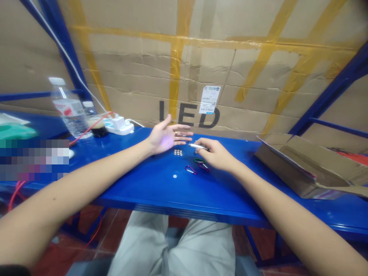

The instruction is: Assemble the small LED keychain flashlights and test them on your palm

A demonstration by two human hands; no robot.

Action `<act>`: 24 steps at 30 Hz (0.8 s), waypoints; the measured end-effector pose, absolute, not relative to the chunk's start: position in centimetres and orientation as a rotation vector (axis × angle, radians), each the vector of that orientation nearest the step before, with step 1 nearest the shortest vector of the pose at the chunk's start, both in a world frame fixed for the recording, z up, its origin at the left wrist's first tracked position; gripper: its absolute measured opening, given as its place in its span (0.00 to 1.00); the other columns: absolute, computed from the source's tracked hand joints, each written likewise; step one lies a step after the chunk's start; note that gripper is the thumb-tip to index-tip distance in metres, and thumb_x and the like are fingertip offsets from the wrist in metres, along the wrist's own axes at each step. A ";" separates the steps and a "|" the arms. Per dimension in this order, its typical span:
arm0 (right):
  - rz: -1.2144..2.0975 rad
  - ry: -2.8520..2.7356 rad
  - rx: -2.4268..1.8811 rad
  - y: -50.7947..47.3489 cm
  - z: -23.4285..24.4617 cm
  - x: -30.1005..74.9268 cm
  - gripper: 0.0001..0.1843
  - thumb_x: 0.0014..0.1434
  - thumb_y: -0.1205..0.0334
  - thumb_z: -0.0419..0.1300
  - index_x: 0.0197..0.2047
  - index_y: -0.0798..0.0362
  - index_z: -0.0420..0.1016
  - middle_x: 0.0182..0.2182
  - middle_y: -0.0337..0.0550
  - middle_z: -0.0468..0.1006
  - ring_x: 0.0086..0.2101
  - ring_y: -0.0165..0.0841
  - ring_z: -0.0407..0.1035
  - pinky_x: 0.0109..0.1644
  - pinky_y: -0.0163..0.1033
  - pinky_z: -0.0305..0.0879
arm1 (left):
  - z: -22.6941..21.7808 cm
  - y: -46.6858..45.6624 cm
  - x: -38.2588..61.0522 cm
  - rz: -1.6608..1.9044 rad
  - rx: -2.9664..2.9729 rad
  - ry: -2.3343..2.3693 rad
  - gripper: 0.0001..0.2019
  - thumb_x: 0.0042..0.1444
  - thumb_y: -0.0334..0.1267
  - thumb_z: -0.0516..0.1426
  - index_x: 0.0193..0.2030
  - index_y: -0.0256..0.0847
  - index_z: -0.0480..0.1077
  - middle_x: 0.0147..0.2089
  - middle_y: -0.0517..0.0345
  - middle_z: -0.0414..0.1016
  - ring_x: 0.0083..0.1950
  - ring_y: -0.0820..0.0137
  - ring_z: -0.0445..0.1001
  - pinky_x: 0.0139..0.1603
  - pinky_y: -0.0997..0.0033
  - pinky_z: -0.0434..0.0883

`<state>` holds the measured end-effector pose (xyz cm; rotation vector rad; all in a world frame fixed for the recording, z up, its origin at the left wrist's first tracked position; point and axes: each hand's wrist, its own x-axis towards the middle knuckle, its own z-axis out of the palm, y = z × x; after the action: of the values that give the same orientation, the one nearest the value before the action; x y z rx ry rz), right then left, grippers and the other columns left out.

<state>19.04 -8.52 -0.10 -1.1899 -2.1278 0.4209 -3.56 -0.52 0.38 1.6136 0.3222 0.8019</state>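
My left hand (166,138) is held palm up over the blue table, fingers stretched and spread, with nothing in it. A violet spot of light lies on its palm. My right hand (215,153) pinches a small silver penlight (195,145), its tip pointing at the left palm. Below the hands, several small round silver button cells (178,152) sit in a tight block on the table. Near my right hand lie a green carabiner (199,161), a dark purple carabiner (204,167) and a brighter purple carabiner (191,170).
An open cardboard box (301,165) stands on the right. At the left are a water bottle (69,111), a dark-liquid bottle (97,124) and a white power strip (122,126) with cables. A large taped carton (138,76) rises behind the blue table (149,184). A white dot (175,176) marks the tabletop.
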 end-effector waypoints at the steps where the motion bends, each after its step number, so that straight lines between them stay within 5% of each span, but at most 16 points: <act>1: 0.424 -2.125 -1.190 -8.5 -0.1 19.0 0.09 0.60 0.62 0.53 0.38 0.53 0.74 0.30 0.39 0.75 0.30 0.33 0.65 0.35 0.38 0.58 | 0.4 -0.5 -3.6 0.802 1.621 0.321 0.44 0.57 0.72 0.42 0.61 0.35 0.71 0.61 0.34 0.75 0.63 0.46 0.72 0.58 0.47 0.71; 24: 0.445 -2.115 -1.160 -8.6 0.0 19.0 0.09 0.61 0.62 0.53 0.39 0.54 0.74 0.31 0.40 0.76 0.30 0.33 0.65 0.35 0.38 0.58 | 0.2 -0.4 -3.6 0.771 1.486 0.319 0.45 0.59 0.70 0.43 0.66 0.32 0.66 0.62 0.31 0.72 0.65 0.44 0.69 0.63 0.45 0.66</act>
<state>19.02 -8.55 -0.04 -1.1597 -2.1149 0.4448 -3.61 -0.44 0.20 1.4856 0.3192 0.7706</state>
